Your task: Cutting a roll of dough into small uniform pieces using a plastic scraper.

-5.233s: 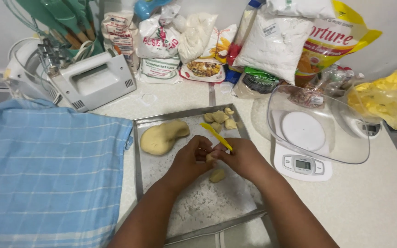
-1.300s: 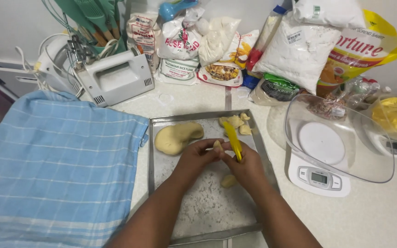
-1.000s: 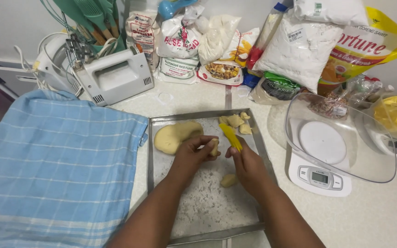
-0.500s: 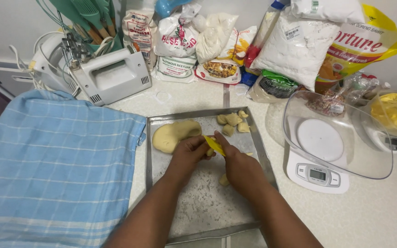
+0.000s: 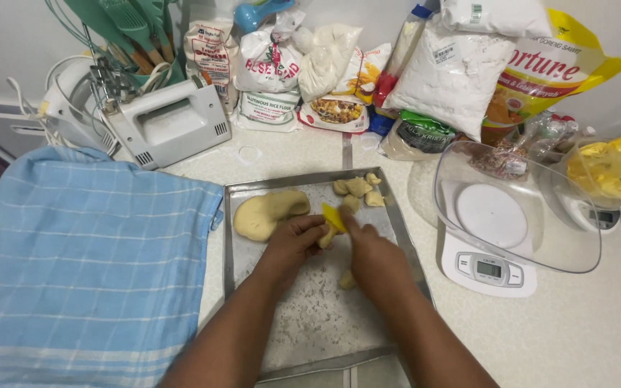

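Over a floured metal baking tray (image 5: 228,237), my left hand (image 5: 292,243) pinches a small piece of pale dough (image 5: 326,236). My right hand (image 5: 369,253) grips a small yellow plastic knife (image 5: 333,215) whose blade rests against that piece. A large lump of dough (image 5: 267,213) lies at the tray's far left. Several cut dough bits (image 5: 357,188) sit at its far right corner. One more small dough piece (image 5: 346,280) lies on the tray beside my right wrist.
A kitchen scale with a clear bowl (image 5: 515,212) stands right of the tray. A blue checked cloth (image 5: 80,266) covers the counter at left. A white hand mixer (image 5: 163,122), green utensils, flour bags (image 5: 451,68) and a yellow plastic bag (image 5: 616,169) line the back.
Both hands moved slightly toward the tray's far end. The yellow knife swung from lying across the dough piece to pointing more upright against it. The view shifted a little.
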